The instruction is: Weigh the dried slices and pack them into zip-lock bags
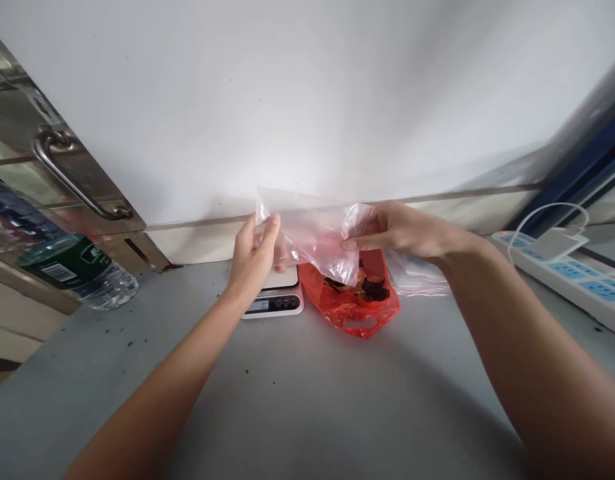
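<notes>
A clear plastic bag [312,223] is stretched between both my hands above the table. My left hand [256,253] pinches its left side, thumb on the near face. Its right side is gripped by my right hand [387,230], thumb and fingers together. Below my left hand lies a white kitchen scale [273,305] with a lit display, partly covered. An open red plastic bag [355,313] holding dark dried pieces [375,283] stands right of the scale, under the clear bag. Several flat clear bags [420,277] lie partly behind my right forearm.
A large water bottle [82,267] with a green label stands at the left beside a metal door handle [77,183]. At the right is a white power strip [572,273] with a plugged-in charger [557,243]. A white wall [287,100] rises behind the grey table [312,413].
</notes>
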{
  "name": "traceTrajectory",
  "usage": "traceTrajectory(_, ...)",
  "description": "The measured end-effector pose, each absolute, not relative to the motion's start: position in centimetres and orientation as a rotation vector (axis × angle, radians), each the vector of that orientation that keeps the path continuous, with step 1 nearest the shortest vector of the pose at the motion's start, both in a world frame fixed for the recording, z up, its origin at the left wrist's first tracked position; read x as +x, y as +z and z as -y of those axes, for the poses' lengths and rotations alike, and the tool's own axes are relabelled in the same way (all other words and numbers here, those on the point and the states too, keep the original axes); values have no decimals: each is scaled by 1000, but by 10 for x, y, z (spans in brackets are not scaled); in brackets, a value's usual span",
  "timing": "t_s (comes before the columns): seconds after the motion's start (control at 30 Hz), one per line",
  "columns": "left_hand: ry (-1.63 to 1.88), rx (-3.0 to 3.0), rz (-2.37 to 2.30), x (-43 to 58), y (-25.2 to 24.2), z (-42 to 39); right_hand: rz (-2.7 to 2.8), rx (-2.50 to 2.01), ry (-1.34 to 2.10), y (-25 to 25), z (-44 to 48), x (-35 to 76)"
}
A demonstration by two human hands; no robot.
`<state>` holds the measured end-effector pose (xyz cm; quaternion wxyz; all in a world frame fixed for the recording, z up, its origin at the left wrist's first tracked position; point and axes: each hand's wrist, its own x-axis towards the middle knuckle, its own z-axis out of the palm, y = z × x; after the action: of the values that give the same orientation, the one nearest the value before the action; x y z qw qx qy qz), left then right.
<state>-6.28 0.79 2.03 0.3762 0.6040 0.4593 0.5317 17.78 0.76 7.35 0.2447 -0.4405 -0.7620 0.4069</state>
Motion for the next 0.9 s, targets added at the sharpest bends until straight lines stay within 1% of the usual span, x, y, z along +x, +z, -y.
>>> traceTrajectory(0.17,1411,1563,-1278,-78,18,0,1893,-1196,1058,70,-6,163)
traceTrajectory(0.27,1447,1468,-1270,-91,14,4,1776,-1207,1102,67,-4,147)
traceTrajectory(0.33,1425,1397,-1277,-103,11,7,1724,-1182,1117,63,-3,136)
traceTrajectory(0.43,1323,1314,-1292,-128,5,9,1689,-1153,1041,54,-8,121)
traceTrajectory(0.53,1314,1231,-1380,-159,-6,11,1741,-1246,864,48,-16,108)
traceTrajectory(0.63,1384,1167,-1505,-189,-15,9,1836,-1310,590,49,-22,85)
traceTrajectory(0.8,1577,1202,-1650,-225,-19,-2,2156,-1025,10,50,-21,20)
traceTrajectory(0.9,1578,1285,-1721,-240,-19,-5,2518,-862,-179,36,-17,-19)
